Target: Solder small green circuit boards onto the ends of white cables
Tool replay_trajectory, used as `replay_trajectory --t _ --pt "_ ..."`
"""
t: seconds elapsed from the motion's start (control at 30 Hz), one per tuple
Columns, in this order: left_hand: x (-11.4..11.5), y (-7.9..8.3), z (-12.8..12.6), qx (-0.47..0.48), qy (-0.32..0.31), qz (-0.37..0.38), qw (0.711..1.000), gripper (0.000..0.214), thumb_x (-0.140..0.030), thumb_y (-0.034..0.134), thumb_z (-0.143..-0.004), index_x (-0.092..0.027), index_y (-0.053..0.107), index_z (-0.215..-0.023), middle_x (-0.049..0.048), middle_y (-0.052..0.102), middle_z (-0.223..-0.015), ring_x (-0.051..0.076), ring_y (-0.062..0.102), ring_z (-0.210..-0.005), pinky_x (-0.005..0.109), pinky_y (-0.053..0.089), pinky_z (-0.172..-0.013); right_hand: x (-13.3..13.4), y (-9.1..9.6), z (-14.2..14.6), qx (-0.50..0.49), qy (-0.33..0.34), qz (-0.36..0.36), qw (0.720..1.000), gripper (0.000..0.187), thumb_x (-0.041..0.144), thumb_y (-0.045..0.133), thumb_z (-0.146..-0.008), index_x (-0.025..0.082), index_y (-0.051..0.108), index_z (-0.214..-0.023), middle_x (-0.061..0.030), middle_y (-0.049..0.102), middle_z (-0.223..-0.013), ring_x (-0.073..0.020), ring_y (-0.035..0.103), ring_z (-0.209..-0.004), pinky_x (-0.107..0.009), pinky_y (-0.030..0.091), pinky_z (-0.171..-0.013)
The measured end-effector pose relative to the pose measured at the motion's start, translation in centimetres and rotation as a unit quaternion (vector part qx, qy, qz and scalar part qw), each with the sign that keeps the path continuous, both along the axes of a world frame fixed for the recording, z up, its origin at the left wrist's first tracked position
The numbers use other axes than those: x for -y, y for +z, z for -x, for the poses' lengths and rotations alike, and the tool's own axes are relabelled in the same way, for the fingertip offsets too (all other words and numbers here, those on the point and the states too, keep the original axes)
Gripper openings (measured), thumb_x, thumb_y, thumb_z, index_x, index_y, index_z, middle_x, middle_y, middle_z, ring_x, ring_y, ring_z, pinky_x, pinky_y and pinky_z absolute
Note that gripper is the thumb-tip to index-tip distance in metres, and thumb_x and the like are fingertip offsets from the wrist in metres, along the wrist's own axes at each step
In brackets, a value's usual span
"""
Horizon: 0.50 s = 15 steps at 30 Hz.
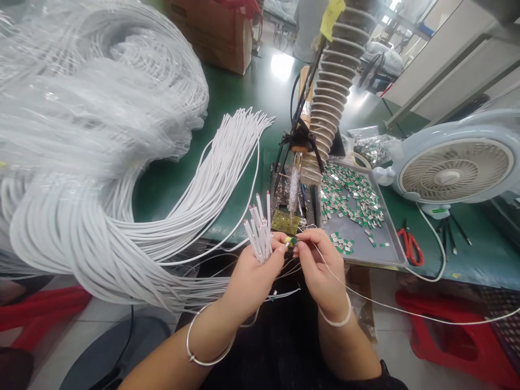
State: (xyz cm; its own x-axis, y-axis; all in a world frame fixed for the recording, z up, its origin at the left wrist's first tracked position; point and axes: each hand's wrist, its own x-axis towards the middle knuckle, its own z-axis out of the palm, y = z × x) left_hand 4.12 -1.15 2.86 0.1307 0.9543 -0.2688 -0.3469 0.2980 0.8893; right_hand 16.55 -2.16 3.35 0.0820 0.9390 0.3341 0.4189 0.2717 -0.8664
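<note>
My left hand point(252, 283) is closed around a bunch of white cables point(258, 230), their cut ends pointing up. Its thumb and forefinger also pinch one cable end with yellow on it. Against that end, my right hand point(324, 273) pinches a small green circuit board point(293, 241), partly covered by fingertips. A thin pale wire point(390, 309) runs from the right fingers across the back of that hand to the right edge. Just beyond the hands, a soldering iron point(293, 187) is held tip down above a yellowish sponge point(284, 221).
A tray point(392, 238) of small circuit boards lies right of the iron, near red-handled cutters point(411, 246) and a fan point(455, 168). A ribbed hose point(335, 81) hangs behind. At left lies a big cable bundle point(162, 233), partly in plastic. A cardboard box point(207, 32) stands behind.
</note>
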Motion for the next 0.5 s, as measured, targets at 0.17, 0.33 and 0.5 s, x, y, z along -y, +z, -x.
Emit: replay_trajectory --t 0.17,0.33,0.5 --pt "-0.2 -0.1 0.1 -0.016 -0.026 -0.026 0.999 0.014 -0.025 0.061 -0.075 -0.016 0.06 -0.064 0.0053 0.063 -0.09 0.007 0.041 -0.052 0.022 0.029 -0.044 0.0 -0.2 -0.1 -0.006 0.005 0.014 1.0 0.01 0.018 0.048 -0.086 0.021 0.057 -0.088 -0.0027 0.057 -0.083 -0.0127 0.058 -0.069 -0.027 0.051 -0.062" --pt "-0.2 0.1 0.1 -0.027 -0.027 -0.023 0.999 0.014 -0.024 0.059 -0.076 -0.016 0.059 -0.065 0.0029 0.06 -0.082 0.005 0.034 -0.047 0.022 0.026 -0.042 -0.1 -0.1 -0.3 0.031 0.006 -0.004 1.0 0.013 0.018 0.047 -0.086 0.021 0.059 -0.092 -0.004 0.06 -0.087 -0.0141 0.06 -0.073 -0.029 0.052 -0.064" --pt "-0.4 0.2 0.0 -0.011 -0.024 0.008 1.0 0.006 -0.022 0.058 -0.076 -0.016 0.056 -0.074 -0.0021 0.054 -0.067 0.004 0.028 -0.043 0.019 0.022 -0.04 0.1 -1.1 -0.3 0.074 -0.02 -0.101 0.992 0.031 0.014 0.039 -0.089 0.022 0.053 -0.116 -0.0079 0.06 -0.098 -0.0165 0.059 -0.081 -0.037 0.052 -0.074"
